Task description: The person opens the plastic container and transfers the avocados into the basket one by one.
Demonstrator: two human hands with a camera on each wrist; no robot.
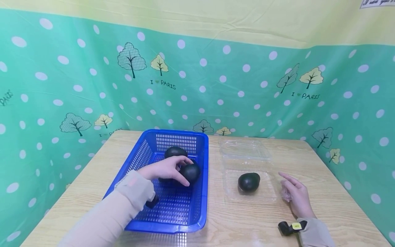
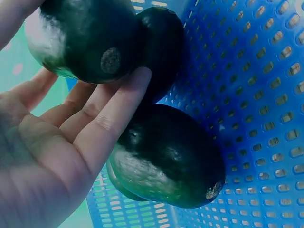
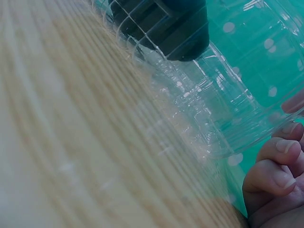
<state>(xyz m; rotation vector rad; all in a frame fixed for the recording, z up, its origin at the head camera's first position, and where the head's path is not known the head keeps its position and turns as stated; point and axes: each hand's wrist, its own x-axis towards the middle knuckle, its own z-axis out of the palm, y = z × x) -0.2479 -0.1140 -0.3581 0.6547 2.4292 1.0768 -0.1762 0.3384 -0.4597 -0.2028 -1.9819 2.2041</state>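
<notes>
Inside the blue plastic basket [image 1: 166, 227], my left hand [image 1: 168, 167] holds a dark green avocado [image 1: 191, 172] between thumb and fingers. The left wrist view shows more avocados [image 2: 171, 159] close by in the basket, partly overlapping one another. On the right lies a clear plastic clamshell box [image 1: 229, 188], its lid [image 1: 243, 150] folded back, with a single avocado [image 1: 248, 182] in the base. Just beyond the box's right side is my right hand [image 1: 297, 197], index finger extended and the others loosely curled around nothing. Whether it touches the rim, I cannot tell.
Basket and box stand side by side on a light wooden table [image 1: 327, 192]. A green and yellow patterned cloth [image 1: 200, 82] hangs behind and around the table. Dark wrist devices [image 1: 287, 228] sit at both cuffs.
</notes>
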